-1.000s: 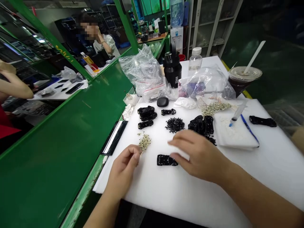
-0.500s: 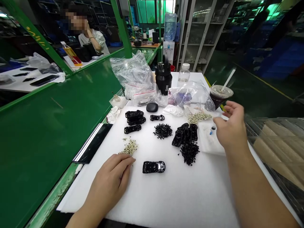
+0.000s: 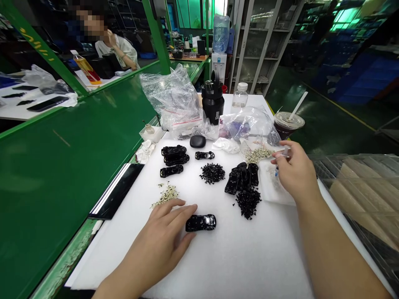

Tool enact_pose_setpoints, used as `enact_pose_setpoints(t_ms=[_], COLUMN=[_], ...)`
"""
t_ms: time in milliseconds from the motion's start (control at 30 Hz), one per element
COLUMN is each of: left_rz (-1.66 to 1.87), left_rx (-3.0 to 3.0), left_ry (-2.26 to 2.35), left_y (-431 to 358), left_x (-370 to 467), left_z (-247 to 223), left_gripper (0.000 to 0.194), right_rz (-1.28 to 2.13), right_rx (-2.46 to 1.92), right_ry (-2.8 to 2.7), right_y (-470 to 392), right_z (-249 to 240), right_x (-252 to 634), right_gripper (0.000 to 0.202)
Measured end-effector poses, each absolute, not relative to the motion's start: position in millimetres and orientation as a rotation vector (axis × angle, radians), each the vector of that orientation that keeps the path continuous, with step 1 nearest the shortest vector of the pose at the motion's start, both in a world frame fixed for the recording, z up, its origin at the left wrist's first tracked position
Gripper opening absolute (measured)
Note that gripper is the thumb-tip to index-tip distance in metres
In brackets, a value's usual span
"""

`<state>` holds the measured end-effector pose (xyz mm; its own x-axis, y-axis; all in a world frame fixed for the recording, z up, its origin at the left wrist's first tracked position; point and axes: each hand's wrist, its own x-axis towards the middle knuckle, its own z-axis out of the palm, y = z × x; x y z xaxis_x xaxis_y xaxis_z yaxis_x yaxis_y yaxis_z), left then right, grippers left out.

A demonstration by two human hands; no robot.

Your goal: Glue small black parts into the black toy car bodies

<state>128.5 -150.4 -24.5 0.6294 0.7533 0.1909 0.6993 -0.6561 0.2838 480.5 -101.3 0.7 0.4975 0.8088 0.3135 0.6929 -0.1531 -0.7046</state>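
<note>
A black toy car body (image 3: pixel 201 223) lies on the white table surface (image 3: pixel 246 257). At its left end is my left hand (image 3: pixel 170 228), with thumb and fingers apart on either side of that end. My right hand (image 3: pixel 293 168) is raised over the right side, its thumb and fingertips closed on a small clear item, too small to name. Below those fingers lies a white cloth (image 3: pixel 271 182) with a small blue piece on it. Several black car bodies (image 3: pixel 241 176) sit beside a heap of black bits (image 3: pixel 248 202). Pale small parts (image 3: pixel 166 195) lie beyond my left hand.
More car bodies (image 3: pixel 174 159), a second black heap (image 3: pixel 212 173) and a black oval case (image 3: pixel 198 141) lie farther back. Behind them are plastic bags (image 3: pixel 174 104), a black bottle (image 3: pixel 213 104) and a drink cup (image 3: pixel 287 124). A person (image 3: pixel 116 50) sits beyond the green partition.
My left hand has moved right to the near car body and its fingers have spread. My right hand has moved slightly left and down, and a small clear item now shows at its fingertips.
</note>
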Motion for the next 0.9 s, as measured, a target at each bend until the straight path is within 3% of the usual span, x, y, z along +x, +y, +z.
enact_pose_setpoints(t_ms=[133, 333, 433, 567, 700, 900], left_rz=[0.448, 0.721, 0.831, 0.869, 0.977, 1.006], left_rx=[2.699, 2.716, 2.617, 2.49, 2.333, 1.955], left_ry=[1.172, 1.169, 1.218, 1.248, 1.182, 1.11], left_y=[-146, -151, -154, -155, -155, -159], left_x=[133, 151, 175, 212, 231, 233], left_z=[-22, -4, 7, 5, -12, -20], left_gripper=[0.035, 0.03, 0.031, 0.056, 0.072, 0.072], right_rz=[0.009, 0.475, 0.473, 1.065, 1.416, 1.444], right_rx=[-1.641, -1.947, -1.412, -0.67, -0.399, -0.26], right_ry=[-1.085, -1.322, -1.109, -0.902, -0.888, -0.852], right_y=[-103, -102, -109, -132, -145, -142], right_z=[7, 9, 22, 46, 44, 28], right_x=[479, 480, 467, 434, 404, 391], right_gripper=[0.035, 0.034, 0.04, 0.049, 0.059, 0.064])
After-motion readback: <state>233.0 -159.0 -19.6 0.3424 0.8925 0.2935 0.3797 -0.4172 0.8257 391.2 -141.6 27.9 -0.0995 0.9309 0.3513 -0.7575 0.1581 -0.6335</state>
